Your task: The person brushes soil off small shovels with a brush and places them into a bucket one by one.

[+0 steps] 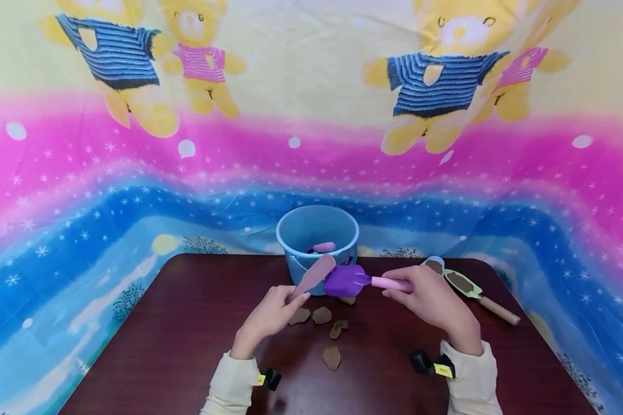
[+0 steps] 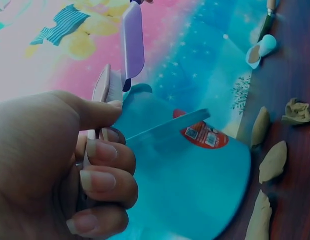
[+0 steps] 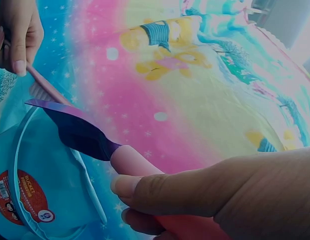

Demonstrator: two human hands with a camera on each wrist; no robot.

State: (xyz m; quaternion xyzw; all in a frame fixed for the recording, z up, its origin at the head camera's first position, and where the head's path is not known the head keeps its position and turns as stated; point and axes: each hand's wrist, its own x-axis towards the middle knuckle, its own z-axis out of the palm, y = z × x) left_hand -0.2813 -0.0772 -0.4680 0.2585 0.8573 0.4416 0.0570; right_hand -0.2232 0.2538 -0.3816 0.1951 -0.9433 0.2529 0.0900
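In the head view my left hand point(image 1: 270, 314) grips a pink brush point(image 1: 317, 273), tilted up toward the bucket; its pale bristles show in the left wrist view. My right hand point(image 1: 435, 294) holds a small purple shovel point(image 1: 346, 281) by its pink handle point(image 3: 132, 162), with the thumb along the top. Brush and shovel blade meet or overlap in front of the blue bucket point(image 1: 297, 272); whether they touch, I cannot tell. A pink rounded end point(image 1: 324, 247) shows inside the bucket, the rest of it hidden. The bucket's red label point(image 2: 207, 135) appears in the wrist views.
Several flat brown clay-like pieces point(image 1: 332, 357) lie on the dark red table point(image 1: 187, 346) before the bucket. To the right are a green trowel point(image 1: 463, 282) with a wooden handle and a light-blue scoop point(image 1: 434, 263), both holding brown material. A patterned cloth point(image 1: 301, 161) hangs behind.
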